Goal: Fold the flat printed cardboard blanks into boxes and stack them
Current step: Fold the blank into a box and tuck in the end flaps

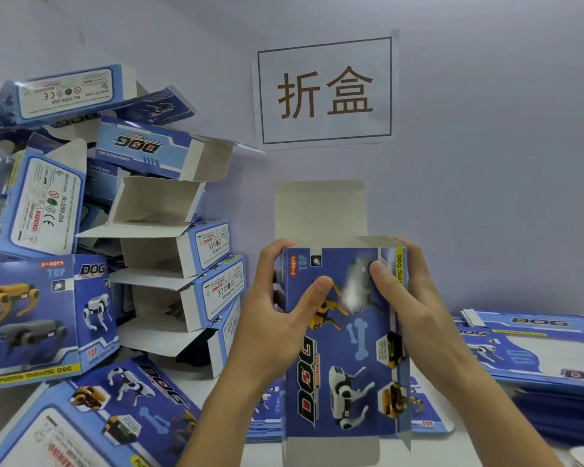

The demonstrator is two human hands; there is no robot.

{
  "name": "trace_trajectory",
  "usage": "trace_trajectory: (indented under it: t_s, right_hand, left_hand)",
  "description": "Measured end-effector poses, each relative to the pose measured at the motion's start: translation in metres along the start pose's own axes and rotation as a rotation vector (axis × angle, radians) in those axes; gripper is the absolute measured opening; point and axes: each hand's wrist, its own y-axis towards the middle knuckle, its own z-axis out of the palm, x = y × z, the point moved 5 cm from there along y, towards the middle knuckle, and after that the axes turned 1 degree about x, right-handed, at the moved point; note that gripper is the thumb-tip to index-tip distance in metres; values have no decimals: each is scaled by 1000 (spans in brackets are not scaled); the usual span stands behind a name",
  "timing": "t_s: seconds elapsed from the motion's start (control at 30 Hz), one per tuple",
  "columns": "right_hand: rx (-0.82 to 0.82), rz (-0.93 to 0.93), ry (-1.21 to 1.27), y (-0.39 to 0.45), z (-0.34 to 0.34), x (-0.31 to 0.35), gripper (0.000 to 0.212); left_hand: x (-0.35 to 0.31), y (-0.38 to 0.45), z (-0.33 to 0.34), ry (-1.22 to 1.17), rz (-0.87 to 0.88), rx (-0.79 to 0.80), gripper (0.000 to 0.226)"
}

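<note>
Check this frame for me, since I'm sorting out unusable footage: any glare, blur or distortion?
Head view: a white glare patch washes out the print on the held box beside the right hand; wide-angle bending tilts the folded box pile at left; edges are soft, the wall sign stays readable; lighting is even, with a bluish cast.
</note>
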Motion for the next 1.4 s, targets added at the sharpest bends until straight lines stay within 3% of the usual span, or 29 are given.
trace_trajectory:
  t_s: [0.3,0.47,0.57,0.67,0.77,0.9,1.0,1.2,1.33,1.4]
  right_hand:
    - [19,110,-19,-1,-3,-12,32]
    - [27,154,-77,-5,9,-14,27]
    - [65,165,-5,-6,13,-13,35]
    - [-17,213,53,-5,16,-16,46]
    - [-150,281,60,-5,17,-20,34]
    - [-197,291,7,-4,15,-23,31]
    - [-199,316,91,-5,16,-24,27]
    - [-103,349,142,-4,21,-22,39]
    - [-139,340,182,-4,19,-22,28]
    - [-168,334,177,-4,18,-25,25]
  left_hand:
    - [12,4,5,-93,-169,59,29]
    - [15,3,4,-127,-243,-161,67]
    - [20,1,-3,-90,-261,-273,45]
    - [21,2,-5,-114,-276,-275,20]
    - [15,3,-2,-59,-253,-246,20]
    - [15,2,1,-98,-267,-219,14]
    - [16,-1,0,-152,-284,-212,18]
    - [20,1,0,-198,-272,-191,28]
    - [16,3,-2,-196,-217,-207,9]
    - [16,3,-5,-104,-167,-259,20]
